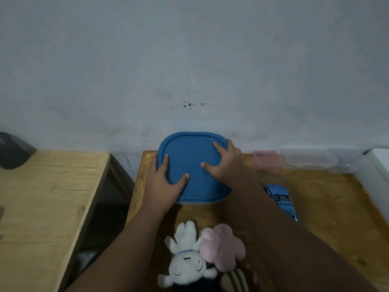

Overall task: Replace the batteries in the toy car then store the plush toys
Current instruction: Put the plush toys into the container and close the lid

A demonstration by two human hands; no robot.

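Observation:
A blue lid [193,186] covers a container at the back of the wooden table [328,207], against the wall. My left hand [163,184] lies on the lid's left edge, thumb and forefinger flat on top. My right hand [226,163] rests spread on the lid's right side, its outer fingers at the rim. A white plush toy [185,264] and a pink plush toy [223,247] lie side by side near the front edge, with a striped plush [235,279] partly hidden below them. The blue toy car [281,200] sits to the right of my right forearm.
A small pink-lidded box [266,160] and clear plastic containers [315,159] stand along the wall at the back right. A second, paler table [42,207] stands to the left across a dark gap, with a dark object [12,150] at its far corner.

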